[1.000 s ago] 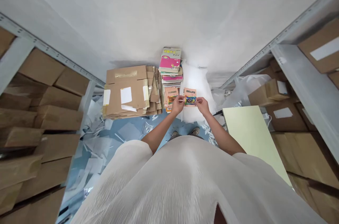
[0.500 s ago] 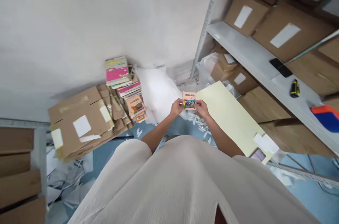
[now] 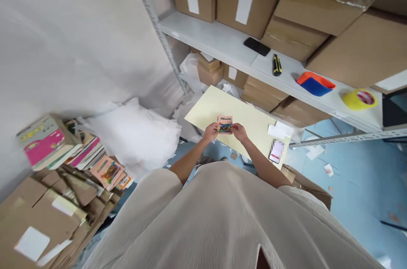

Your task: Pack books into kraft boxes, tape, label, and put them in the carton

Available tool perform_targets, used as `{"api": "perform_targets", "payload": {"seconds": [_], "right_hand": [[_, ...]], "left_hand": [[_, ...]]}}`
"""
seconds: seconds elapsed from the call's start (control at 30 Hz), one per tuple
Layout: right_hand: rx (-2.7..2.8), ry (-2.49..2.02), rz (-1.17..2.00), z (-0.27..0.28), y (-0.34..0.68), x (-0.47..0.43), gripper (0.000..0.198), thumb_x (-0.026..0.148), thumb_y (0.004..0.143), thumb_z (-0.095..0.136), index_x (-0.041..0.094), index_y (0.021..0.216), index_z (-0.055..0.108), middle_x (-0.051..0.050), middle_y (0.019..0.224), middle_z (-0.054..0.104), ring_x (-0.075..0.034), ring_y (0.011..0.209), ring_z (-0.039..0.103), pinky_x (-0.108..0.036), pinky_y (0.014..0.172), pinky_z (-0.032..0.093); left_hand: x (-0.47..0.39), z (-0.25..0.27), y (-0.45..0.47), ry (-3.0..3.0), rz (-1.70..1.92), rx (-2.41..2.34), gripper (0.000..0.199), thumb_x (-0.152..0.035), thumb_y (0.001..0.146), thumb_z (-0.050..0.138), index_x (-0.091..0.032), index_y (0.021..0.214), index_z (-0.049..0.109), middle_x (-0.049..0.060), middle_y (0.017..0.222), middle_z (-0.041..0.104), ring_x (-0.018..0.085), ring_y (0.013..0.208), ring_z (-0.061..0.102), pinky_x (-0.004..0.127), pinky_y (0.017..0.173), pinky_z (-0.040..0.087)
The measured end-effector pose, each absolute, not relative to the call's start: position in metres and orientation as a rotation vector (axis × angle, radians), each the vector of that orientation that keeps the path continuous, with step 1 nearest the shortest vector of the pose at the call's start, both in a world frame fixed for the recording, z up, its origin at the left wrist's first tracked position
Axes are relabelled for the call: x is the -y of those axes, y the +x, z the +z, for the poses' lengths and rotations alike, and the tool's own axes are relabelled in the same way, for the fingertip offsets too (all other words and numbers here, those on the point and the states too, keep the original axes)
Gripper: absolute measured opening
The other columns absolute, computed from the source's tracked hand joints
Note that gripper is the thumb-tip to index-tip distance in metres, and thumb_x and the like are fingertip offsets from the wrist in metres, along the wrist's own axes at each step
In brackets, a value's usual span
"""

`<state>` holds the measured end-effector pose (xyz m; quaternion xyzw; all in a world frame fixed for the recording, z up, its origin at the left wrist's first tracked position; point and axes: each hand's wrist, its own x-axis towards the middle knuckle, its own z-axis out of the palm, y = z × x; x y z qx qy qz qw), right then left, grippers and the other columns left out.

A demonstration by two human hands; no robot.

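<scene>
- Two hands share one pink booklet [image 3: 225, 119]: the left hand [image 3: 210, 132] has its grip on the left edge, the right hand [image 3: 239, 131] on the right.
- Over the last second the view has swung rightward, and the booklet has gone from beside the book stack [image 3: 44, 142] to over the pale table [image 3: 248, 118].
- That suggests the handling has shifted from stack to table, with neither grip released.
- Whether the booklet touches the table or hangs above it, I cannot tell; fingertips beneath it are hidden.
- Its cover print is too small to read, and the screen of the phone [image 3: 277, 150] is pixelated.
- Flattened cardboard [image 3: 57, 226] is cut off at lower left.
</scene>
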<state>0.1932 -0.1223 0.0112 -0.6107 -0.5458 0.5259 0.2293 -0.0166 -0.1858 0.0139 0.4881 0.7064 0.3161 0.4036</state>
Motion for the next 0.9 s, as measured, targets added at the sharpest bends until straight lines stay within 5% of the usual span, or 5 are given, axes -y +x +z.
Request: {"api": "perform_targets", "payload": {"seconds": [0.5, 0.73, 0.9], "right_hand": [[1.035, -1.972, 1.433, -0.049, 0.248, 0.134, 0.025, 0.040, 0.077, 0.073, 0.026, 0.097, 0.071, -0.008, 0.106, 0.083, -0.026, 0.095, 0.076, -0.037, 0.083, 0.061], [0.809, -2.090, 1.344, -0.073, 0.239, 0.136, 0.042, 0.039, 0.069, 0.074, 0.026, 0.109, 0.072, -0.013, 0.127, 0.081, -0.033, 0.123, 0.074, -0.044, 0.100, 0.062], [0.646, -2.074, 1.335, -0.072, 0.232, 0.144, 0.052, 0.041, 0.068, 0.075, 0.024, 0.117, 0.071, -0.016, 0.130, 0.080, -0.033, 0.120, 0.075, -0.047, 0.099, 0.063]], "left_hand": [[0.116, -0.046, 0.036, 1.380, 0.412, -1.562, 0.040, 0.002, 0.087, 0.069, -0.019, 0.120, 0.080, 0.012, 0.129, 0.082, 0.026, 0.113, 0.079, 0.040, 0.106, 0.066], [0.103, -0.069, 0.024, 1.496, 0.327, -1.512, 0.038, -0.002, 0.092, 0.063, -0.019, 0.123, 0.077, 0.015, 0.136, 0.077, 0.028, 0.124, 0.076, 0.044, 0.116, 0.061], [0.101, -0.064, 0.017, 1.581, 0.268, -1.383, 0.040, -0.003, 0.096, 0.057, -0.019, 0.128, 0.076, 0.015, 0.138, 0.078, 0.030, 0.135, 0.072, 0.044, 0.121, 0.057]]}}
